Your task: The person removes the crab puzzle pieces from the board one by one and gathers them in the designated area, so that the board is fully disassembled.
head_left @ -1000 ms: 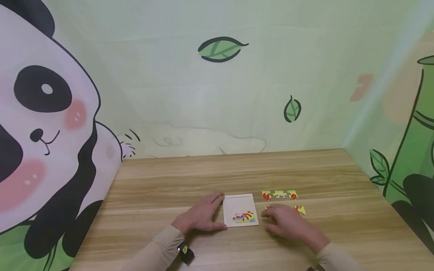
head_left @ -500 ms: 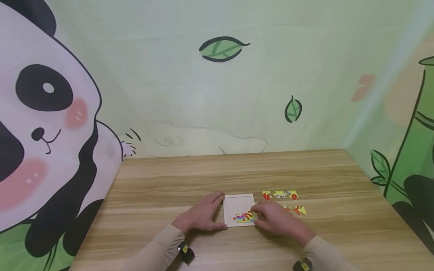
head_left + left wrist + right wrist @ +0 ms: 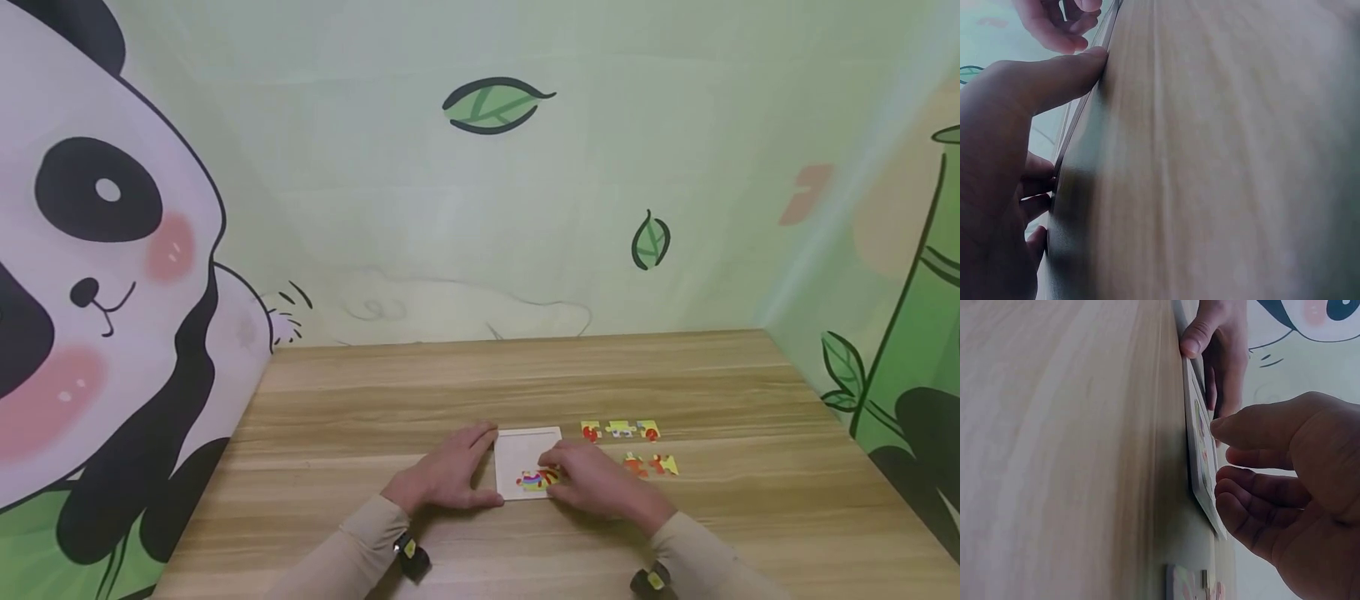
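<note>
A square, pale puzzle tray [image 3: 519,451] lies on the table, with brightly coloured joined puzzle pieces [image 3: 533,481] along its near side. My left hand [image 3: 448,475] rests at its left edge, fingertips touching the far corner and thumb touching the near one. Over the tray's right side, my right hand [image 3: 600,481] has its thumb and fingers bent together near the joined pieces. It seems to pinch a small puzzle piece, mostly hidden under the fingertips. The right wrist view shows the right hand's curled fingers [image 3: 1254,515] close above the tray's surface.
Right of the tray, a back row of loose pieces [image 3: 620,429] lies in yellow, red and white. Nearer are two red and yellow pieces [image 3: 664,464]. The wooden table [image 3: 360,392] meets a printed wall [image 3: 420,217] behind.
My right hand has moved left from the near row of loose pieces to the tray's right side, uncovering two pieces of that row. The left hand has stayed at the tray's edge.
</note>
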A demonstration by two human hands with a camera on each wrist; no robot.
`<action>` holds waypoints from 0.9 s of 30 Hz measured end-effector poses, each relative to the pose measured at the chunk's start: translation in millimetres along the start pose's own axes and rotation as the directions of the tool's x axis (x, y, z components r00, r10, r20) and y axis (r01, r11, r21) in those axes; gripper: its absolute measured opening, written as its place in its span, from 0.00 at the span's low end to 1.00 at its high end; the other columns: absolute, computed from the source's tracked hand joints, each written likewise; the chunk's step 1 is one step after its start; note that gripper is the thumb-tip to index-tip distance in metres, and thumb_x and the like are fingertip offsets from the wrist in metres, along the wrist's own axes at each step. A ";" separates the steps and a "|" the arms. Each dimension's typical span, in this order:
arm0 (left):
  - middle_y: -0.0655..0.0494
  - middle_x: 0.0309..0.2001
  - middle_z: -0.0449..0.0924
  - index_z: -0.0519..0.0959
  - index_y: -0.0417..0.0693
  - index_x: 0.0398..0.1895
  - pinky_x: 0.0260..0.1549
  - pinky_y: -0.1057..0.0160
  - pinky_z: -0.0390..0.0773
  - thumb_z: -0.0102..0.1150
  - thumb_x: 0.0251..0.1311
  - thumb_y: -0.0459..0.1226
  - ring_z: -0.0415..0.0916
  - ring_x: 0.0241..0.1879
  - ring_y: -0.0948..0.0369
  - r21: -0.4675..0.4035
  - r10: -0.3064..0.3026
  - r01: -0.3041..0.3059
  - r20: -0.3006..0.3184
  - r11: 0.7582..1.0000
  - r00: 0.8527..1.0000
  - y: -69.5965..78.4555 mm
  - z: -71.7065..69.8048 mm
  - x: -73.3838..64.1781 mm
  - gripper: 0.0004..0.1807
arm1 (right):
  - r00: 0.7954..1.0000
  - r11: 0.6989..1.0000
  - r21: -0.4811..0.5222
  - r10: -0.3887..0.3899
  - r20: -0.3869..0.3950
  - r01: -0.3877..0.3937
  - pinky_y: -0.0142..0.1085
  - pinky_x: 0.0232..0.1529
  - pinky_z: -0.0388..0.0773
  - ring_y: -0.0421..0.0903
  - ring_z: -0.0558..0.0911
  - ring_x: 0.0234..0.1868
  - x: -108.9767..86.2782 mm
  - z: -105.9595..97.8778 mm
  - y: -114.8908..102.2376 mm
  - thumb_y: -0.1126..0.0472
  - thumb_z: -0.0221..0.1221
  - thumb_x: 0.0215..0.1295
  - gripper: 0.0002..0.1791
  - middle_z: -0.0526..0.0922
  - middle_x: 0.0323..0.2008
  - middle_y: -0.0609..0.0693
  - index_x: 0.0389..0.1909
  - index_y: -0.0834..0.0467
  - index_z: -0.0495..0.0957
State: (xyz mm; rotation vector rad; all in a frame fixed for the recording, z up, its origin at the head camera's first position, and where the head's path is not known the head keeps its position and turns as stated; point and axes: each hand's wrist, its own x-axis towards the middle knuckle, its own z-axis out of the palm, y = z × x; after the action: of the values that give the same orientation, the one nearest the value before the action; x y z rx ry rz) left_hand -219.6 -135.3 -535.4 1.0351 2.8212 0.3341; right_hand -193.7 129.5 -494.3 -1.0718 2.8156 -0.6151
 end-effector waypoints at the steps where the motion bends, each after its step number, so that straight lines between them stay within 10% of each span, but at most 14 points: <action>1: 0.45 0.76 0.51 0.52 0.40 0.75 0.74 0.52 0.54 0.56 0.53 0.68 0.51 0.75 0.51 -0.002 0.001 -0.001 -0.001 1.000 1.000 -0.1 -0.2 0.0 0.57 | 1.000 1.000 -0.004 -0.005 -0.001 0.005 0.34 0.39 0.77 0.39 0.75 0.36 1.2 0.9 -0.5 0.59 0.66 0.56 0.17 0.82 0.37 0.47 0.47 0.60 0.83; 27: 0.43 0.74 0.55 0.55 0.37 0.74 0.72 0.50 0.58 0.58 0.53 0.67 0.55 0.73 0.49 0.008 0.036 -0.036 -0.035 0.999 0.999 0.4 -2.9 -0.5 0.56 | 1.000 0.999 -0.042 -0.002 0.026 0.003 0.32 0.31 0.74 0.38 0.72 0.31 14.7 9.0 -14.2 0.65 0.67 0.51 0.16 0.78 0.32 0.47 0.43 0.61 0.82</action>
State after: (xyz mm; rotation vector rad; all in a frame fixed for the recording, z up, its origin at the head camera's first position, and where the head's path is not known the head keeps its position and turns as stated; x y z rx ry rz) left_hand -219.5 -135.8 -532.4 1.0931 2.8400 0.3499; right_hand -194.1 107.2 -495.9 -1.0829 2.8176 -0.5404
